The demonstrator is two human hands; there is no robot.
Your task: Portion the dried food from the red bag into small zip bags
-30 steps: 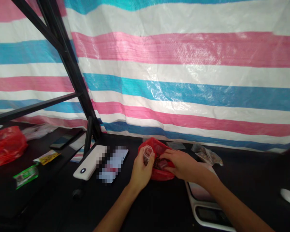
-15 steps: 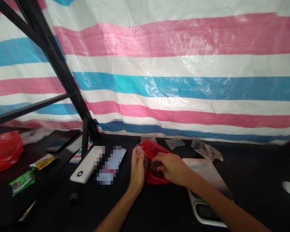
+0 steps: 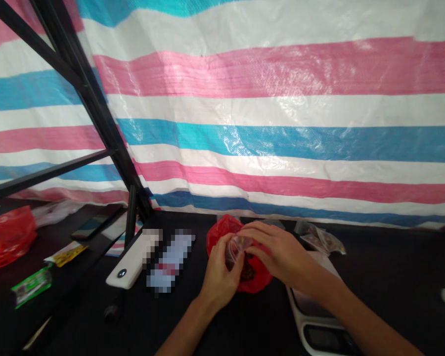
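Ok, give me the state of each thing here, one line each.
small clear bag, held over the red bag
left hand, closed on small clear bag
right hand, closed on small clear bag
red bag, open, dark contents inside
scale, display dark
power bank, lying flat

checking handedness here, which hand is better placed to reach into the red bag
Right, probably: the right hand lies over the open red bag, while the left hand grips the clear pouch.
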